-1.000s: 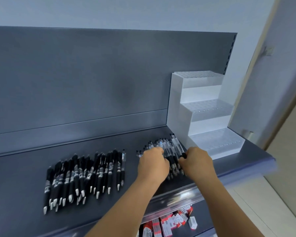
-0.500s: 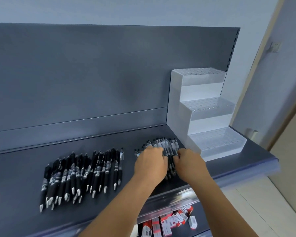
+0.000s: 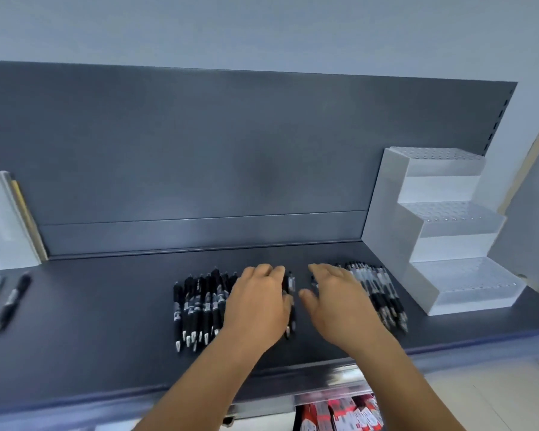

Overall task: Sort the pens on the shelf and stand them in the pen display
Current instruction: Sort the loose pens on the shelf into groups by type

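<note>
Labels on the black pens [image 3: 199,303] are too blurred to read.

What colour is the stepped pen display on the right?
White, with clear perforated tiers; the pen display shows only in the head view.

Pens in two lots on shelf, white display at right end.

Black pens [image 3: 199,306]: dense row lying flat near shelf [image 3: 106,321] centre, side by side, tips toward front edge, white label bands mid-barrel; right part of row hidden under a hand. Clear-barrel pens [image 3: 383,293]: second lot lying flat just right of centre, black grips and tips toward front edge, fanned slightly, just beside the display's low step. Loose pens [image 3: 11,301] at far left edge, apart from rest. Pen display [image 3: 392,213]: white 3-step stand w/ clear hole-grid tops, upright at back right corner, no pens in it.
</note>
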`<state>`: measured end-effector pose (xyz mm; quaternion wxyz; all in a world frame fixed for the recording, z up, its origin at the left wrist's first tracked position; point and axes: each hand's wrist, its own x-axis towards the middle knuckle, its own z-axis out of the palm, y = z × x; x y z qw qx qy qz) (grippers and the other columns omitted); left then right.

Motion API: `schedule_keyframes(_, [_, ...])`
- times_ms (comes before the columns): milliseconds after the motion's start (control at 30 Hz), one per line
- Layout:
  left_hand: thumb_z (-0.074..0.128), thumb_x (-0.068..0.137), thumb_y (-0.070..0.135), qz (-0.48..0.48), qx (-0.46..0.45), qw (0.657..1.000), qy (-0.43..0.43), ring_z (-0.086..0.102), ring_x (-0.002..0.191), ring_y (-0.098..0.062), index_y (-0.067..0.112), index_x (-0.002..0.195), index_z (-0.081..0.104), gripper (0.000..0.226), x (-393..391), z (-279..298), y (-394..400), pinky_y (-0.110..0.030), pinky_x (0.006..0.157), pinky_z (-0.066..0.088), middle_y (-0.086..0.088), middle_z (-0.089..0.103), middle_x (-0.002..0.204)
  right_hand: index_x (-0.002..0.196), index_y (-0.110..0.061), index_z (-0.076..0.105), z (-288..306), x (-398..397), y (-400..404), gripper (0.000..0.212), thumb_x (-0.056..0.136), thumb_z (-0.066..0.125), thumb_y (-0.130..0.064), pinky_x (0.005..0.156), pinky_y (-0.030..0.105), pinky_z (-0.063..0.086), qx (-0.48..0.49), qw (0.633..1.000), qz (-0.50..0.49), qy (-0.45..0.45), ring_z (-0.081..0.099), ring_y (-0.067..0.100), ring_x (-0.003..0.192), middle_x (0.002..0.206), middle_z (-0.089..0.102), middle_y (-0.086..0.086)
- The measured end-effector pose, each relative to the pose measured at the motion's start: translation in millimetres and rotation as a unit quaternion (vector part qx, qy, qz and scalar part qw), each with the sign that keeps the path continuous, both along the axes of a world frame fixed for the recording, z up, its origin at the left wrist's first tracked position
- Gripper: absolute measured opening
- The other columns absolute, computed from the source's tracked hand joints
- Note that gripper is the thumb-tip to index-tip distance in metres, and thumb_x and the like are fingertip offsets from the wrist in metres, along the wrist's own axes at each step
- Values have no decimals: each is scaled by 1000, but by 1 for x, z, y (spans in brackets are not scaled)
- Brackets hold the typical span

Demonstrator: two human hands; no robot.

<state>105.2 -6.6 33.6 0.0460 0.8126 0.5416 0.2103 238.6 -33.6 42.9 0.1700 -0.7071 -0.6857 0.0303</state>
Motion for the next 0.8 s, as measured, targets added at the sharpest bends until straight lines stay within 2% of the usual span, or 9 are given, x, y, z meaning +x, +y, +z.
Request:
schedule_keyframes(200, [46, 95, 34, 43, 3, 999, 3, 37, 129, -16, 21, 141, 38, 48, -98, 3, -9, -25, 108, 29, 4, 43, 141, 147, -16, 28, 2, -95, 3, 57, 97, 43, -38, 115, 26, 17, 1, 998, 62, -8, 24, 16, 141, 151, 33, -1])
schedule_keyframes(433, [45, 97, 36, 89, -2, 996, 9, 28, 138, -16, 21, 148, 27, 56, -205, 1, -26, -26, 113, 21, 2, 33, 151, 149, -15, 23, 0, -199, -1, 59, 98, 41, -40, 117, 28, 12, -13, 993, 117, -6, 19, 17, 143, 154, 28, 0])
schedule_keyframes(800, [48, 96, 35, 164, -17, 986, 0, 34, 133, -16, 21, 146, 31, 55, -339, -13, -54, -27, 107, 30, 4, 41, 145, 147, -16, 27, -9, -331, -13, 56, 98, 42, -38, 115, 32, 18, -29, 982, 185, -3, 22, 17, 142, 151, 31, -1])
